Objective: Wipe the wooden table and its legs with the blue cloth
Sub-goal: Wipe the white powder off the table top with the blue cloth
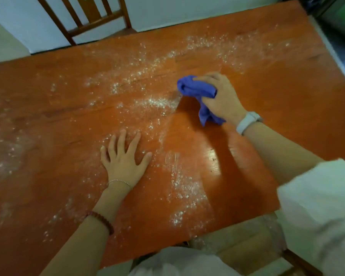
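An orange-brown wooden table [277,92] fills the view, dusted with white powder [155,102] across its middle, left and near edge. My right hand [221,96] presses a bunched blue cloth [197,90] onto the tabletop right of centre, at the edge of the powder. A smooth, shiny strip lies just below and right of the cloth. My left hand [124,158] rests flat on the table with fingers spread, holding nothing. The table legs are hidden.
A wooden chair [92,18] stands behind the far edge against a pale wall. Another wooden seat [237,242], also powdered, shows under the near edge. Dark objects sit at the far right corner [339,26].
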`<action>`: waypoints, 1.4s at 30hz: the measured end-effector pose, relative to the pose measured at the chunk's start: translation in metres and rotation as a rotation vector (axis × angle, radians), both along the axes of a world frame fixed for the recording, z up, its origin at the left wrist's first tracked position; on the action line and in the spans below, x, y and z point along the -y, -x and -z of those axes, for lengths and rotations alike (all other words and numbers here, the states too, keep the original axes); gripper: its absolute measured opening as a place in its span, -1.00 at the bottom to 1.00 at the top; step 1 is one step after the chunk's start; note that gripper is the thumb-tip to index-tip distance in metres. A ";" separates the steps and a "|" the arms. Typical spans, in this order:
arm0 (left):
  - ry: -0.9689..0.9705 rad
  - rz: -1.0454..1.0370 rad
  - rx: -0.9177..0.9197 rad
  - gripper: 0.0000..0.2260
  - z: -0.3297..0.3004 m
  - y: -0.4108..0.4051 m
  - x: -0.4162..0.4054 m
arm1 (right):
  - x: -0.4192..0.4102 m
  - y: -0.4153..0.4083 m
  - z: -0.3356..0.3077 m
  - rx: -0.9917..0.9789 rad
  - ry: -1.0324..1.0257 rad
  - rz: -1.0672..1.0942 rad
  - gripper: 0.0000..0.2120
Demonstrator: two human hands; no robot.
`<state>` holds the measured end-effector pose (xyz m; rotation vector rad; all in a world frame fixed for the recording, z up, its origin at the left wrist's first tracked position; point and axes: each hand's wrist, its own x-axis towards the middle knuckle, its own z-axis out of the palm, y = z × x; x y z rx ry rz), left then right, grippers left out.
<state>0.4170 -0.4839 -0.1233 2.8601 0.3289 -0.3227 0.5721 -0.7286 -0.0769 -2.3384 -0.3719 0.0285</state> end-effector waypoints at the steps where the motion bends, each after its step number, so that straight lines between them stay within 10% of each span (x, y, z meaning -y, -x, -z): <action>1: 0.004 -0.003 0.004 -0.29 0.001 0.000 0.000 | -0.001 -0.016 0.008 0.002 0.060 0.066 -0.50; 16: 0.138 0.043 0.114 -0.61 -0.017 0.024 -0.013 | -0.043 0.145 0.056 -0.006 -0.057 -0.344 -0.70; 26: 0.087 -0.044 -0.026 -0.57 -0.018 0.172 -0.046 | -0.074 0.342 0.024 -0.419 -0.299 -0.351 -0.66; 37: 0.117 0.051 0.009 -0.58 -0.013 0.189 -0.066 | -0.019 0.296 0.005 -0.200 -0.543 0.754 -0.70; 42: 0.359 -0.003 0.113 -0.63 -0.023 0.181 -0.094 | -0.140 0.354 0.032 -0.207 -0.282 0.069 -0.65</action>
